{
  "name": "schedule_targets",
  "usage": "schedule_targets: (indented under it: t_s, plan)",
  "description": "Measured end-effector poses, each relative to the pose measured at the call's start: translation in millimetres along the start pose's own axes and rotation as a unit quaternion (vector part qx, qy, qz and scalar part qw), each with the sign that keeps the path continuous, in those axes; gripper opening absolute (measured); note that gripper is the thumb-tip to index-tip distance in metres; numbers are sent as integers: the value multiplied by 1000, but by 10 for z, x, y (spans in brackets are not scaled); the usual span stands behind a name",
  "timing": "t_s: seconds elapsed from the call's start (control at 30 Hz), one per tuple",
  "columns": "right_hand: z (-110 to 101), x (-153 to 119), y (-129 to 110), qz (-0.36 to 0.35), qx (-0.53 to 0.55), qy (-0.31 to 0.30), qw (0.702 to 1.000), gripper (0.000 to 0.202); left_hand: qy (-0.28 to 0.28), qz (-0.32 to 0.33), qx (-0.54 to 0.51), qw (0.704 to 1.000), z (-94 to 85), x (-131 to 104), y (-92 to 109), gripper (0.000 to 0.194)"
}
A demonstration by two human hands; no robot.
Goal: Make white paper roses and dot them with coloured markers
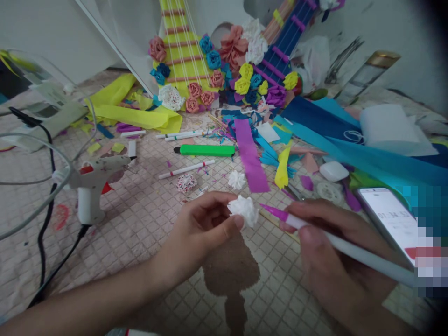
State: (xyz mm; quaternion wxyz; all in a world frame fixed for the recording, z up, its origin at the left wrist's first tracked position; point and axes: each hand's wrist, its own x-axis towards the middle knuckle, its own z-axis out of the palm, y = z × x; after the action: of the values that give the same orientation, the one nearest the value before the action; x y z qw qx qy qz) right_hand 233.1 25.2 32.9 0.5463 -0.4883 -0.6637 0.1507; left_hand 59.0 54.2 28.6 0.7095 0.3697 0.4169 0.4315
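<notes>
Between the thumb and fingers of my left hand (205, 226) is a white crepe paper flower (246, 211). My right hand (332, 247) grips a marker (353, 249) with a white barrel and a magenta tip, which points at the flower with a small gap between them. Just beyond my left hand lie a second white paper flower (237, 179) and a white one speckled with colour (186, 183). A white felt-tip pen with red bands (186, 169) rests behind these. Further back is a green cutter knife (206, 150).
A hot glue gun (91, 186) with its cable stands at left. A phone (388, 219) showing a timer lies at right. Purple (252, 161) and blue crepe strips (322, 122) and scraps litter the surface. Behind are a yellow guitar shape (182, 42) and a dark blue one (285, 46), both flower-trimmed.
</notes>
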Motion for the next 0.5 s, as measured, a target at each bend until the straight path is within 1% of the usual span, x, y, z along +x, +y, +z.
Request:
schedule_targets:
  t_s: [0.07,0.2,0.4,0.5]
  plan:
    - [5,22,-31,-13,-3,1,1000,21,11,15,27,999,4,-5,5,18]
    - [1,48,-36,-57,-7,-36,998,18,22,45,63,997,7,-19,1,18]
    - [-10,46,-25,-49,-41,-59,996,15,21,58,78,995,2,-7,-5,18]
    - [-11,45,-33,-42,-29,-46,998,14,21,55,74,995,5,-13,2,17]
